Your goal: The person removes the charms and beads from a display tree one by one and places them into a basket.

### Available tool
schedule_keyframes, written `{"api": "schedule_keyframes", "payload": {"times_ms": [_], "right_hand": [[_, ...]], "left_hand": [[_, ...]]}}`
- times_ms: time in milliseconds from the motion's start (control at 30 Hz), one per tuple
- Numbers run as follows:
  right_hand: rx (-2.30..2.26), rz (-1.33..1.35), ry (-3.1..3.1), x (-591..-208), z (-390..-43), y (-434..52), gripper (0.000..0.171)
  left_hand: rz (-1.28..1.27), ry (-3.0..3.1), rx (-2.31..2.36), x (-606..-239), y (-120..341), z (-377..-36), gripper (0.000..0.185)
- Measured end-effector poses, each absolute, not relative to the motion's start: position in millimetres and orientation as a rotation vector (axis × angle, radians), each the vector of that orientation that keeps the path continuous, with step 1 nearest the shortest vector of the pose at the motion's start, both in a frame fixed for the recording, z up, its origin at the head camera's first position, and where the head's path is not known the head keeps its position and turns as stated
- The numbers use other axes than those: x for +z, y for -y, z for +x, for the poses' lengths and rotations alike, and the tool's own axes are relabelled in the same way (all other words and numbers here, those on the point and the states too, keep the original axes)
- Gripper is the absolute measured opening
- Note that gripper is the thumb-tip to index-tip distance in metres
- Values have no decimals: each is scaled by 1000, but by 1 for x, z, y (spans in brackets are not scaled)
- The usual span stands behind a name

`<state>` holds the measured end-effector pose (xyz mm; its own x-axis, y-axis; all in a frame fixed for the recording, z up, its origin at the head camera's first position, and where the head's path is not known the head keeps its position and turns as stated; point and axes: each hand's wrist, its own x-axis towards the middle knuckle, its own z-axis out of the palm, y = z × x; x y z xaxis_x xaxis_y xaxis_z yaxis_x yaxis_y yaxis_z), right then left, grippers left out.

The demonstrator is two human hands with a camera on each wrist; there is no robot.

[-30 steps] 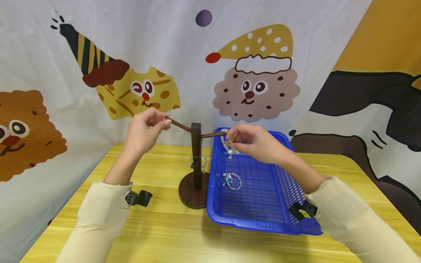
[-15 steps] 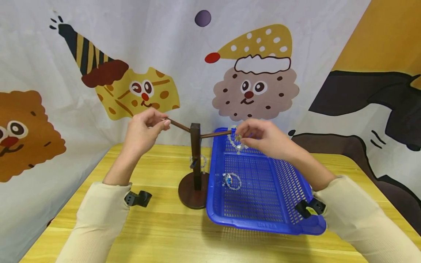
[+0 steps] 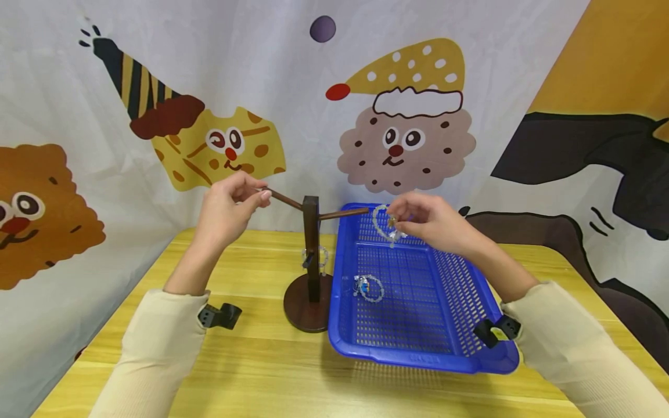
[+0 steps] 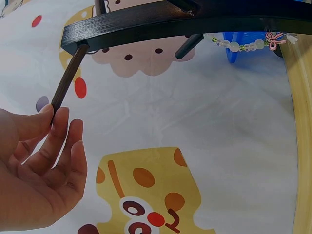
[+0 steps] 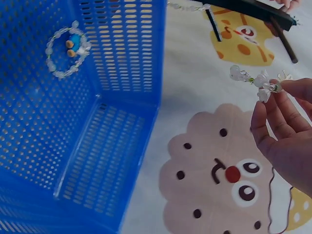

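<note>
My left hand [image 3: 225, 212] pinches the tip of the upper left peg [image 4: 68, 78] on a dark wooden bracelet stand [image 3: 312, 249]. Between the thumb and fingers of my right hand [image 3: 431, 223] hangs a clear beaded bracelet [image 3: 380, 223] with white flower beads and a gold charm. It is just off the free end of the stand's right peg [image 3: 345, 213], above the basket. In the right wrist view the held bracelet [image 5: 258, 80] shows edge-on. Another beaded bracelet [image 3: 323, 258] hangs on a lower peg of the stand.
A blue plastic basket [image 3: 413, 361] stands right beside the stand's round base [image 3: 300, 316]. Inside it lies a bracelet [image 3: 372, 296] with a blue charm. A cartoon-printed cloth [image 3: 303, 116] hangs behind the wooden table [image 3: 251, 366].
My right hand has moved to the right with the bracelet, away from the stand's right peg, whose tip now shows bare. My left hand has stayed on its peg.
</note>
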<state>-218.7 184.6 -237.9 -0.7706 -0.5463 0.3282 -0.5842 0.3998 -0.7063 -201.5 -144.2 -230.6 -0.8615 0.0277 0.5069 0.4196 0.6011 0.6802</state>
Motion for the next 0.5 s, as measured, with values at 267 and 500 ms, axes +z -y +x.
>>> {"api": "schedule_keyframes", "payload": {"times_ms": [267,500], "right_hand": [[1367,1001,2646,-255,-230,-197,23],[1292,923,2768,-276,-239,-205,22]], "left_hand": [[-360,2379,-1176,-230,144,-201,16],[-351,2386,-1185,-230,144,-201,16]]}}
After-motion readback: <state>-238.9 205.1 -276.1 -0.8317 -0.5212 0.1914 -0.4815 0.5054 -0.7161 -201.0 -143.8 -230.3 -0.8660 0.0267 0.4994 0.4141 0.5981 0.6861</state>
